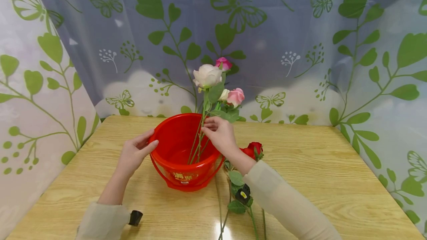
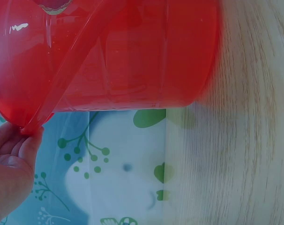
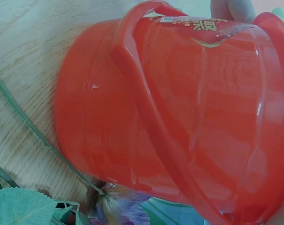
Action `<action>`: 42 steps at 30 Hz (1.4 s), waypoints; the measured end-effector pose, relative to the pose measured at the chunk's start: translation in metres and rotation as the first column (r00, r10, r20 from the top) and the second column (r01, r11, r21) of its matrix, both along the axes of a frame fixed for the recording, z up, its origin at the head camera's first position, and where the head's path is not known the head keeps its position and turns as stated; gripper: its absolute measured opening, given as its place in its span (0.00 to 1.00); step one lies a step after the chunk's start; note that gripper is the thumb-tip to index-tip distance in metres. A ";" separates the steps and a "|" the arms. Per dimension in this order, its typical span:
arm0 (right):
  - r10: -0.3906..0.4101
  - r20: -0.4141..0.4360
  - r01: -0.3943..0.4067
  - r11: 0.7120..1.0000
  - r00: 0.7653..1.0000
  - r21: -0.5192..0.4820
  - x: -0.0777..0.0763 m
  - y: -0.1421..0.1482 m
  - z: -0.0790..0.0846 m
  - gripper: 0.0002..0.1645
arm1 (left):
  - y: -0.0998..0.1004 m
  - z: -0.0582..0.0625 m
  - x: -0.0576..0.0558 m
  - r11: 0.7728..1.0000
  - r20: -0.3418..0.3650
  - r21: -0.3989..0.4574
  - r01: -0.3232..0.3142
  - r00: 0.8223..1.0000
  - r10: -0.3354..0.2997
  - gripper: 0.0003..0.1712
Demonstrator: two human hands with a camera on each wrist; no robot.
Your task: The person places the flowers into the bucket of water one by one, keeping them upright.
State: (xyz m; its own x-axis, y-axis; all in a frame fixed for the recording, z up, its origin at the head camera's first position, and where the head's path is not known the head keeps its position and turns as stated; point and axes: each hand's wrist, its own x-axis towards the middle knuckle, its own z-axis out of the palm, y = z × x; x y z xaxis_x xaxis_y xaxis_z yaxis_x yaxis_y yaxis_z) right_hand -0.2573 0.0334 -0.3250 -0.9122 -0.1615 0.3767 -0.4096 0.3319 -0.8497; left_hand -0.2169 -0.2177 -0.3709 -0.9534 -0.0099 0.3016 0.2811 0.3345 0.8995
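Observation:
A red plastic bucket (image 1: 186, 176) stands upright on the table, its handle hanging down at the front. My left hand (image 1: 133, 155) holds its left rim between thumb and fingers; the left wrist view shows this hand (image 2: 13, 161) at the handle joint. Over the right rim, my right hand (image 1: 221, 134) pinches the stem of a white rose (image 1: 207, 76). Several stems (image 1: 199, 146) reach down inside the bucket. A pink rose (image 1: 235, 97), a small cream bloom (image 1: 224, 95) and a deep pink rose (image 1: 224, 63) lean out behind the right hand.
Right of the bucket, red roses (image 1: 255, 149) lie on the wooden table (image 1: 317, 180), with leaves and long stems running toward the front edge. A flower head (image 3: 121, 206) lies beside the bucket in the right wrist view. A patterned curtain (image 1: 283, 47) hangs behind.

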 end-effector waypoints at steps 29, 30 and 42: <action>0.128 0.174 -0.100 0.982 0.976 -0.161 0.024 0.038 0.009 0.15 | 0.001 0.001 0.001 1.000 0.002 0.002 0.002 1.000 -0.002 0.32; 0.129 0.172 -0.101 0.982 0.977 -0.159 0.026 0.040 0.009 0.15 | 0.001 0.001 0.001 1.000 0.003 0.001 0.002 1.000 -0.002 0.32; 0.110 0.154 -0.088 0.986 0.982 -0.143 0.038 0.062 -0.001 0.15 | 0.001 0.000 0.000 1.000 -0.019 0.014 0.016 1.000 -0.016 0.31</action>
